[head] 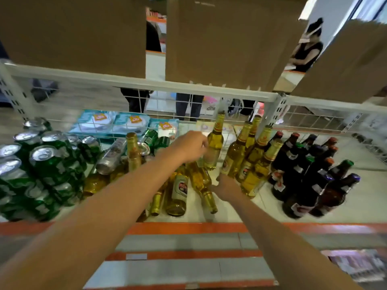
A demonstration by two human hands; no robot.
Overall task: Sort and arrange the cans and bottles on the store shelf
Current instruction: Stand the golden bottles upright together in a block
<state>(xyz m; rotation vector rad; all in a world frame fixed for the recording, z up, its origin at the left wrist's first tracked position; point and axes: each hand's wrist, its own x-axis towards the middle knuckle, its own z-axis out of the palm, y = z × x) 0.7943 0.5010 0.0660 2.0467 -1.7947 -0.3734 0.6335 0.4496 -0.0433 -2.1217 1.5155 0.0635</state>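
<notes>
On the white shelf (356, 197), green cans (48, 164) are stacked at the left. Dark brown bottles (310, 174) stand at the right, with upright yellow bottles (255, 160) beside them. Several yellow bottles (180, 193) lie on their sides in the middle, and a silver can (111, 155) lies tilted among them. My left hand (188, 148) grips one upright yellow bottle (215, 143) at its shoulder, just left of the standing group. My right hand (225, 188) reaches to the foot of the nearest standing yellow bottle (232, 160); its fingertips are at the base, with the thumb spread.
Light blue packets (111, 122) lie behind a wire divider at the back. Brown cardboard boxes (226, 38) sit on the upper shelf, overhanging the work area. An orange shelf edge (188, 228) runs along the front. People stand beyond the wire back panel (314, 120).
</notes>
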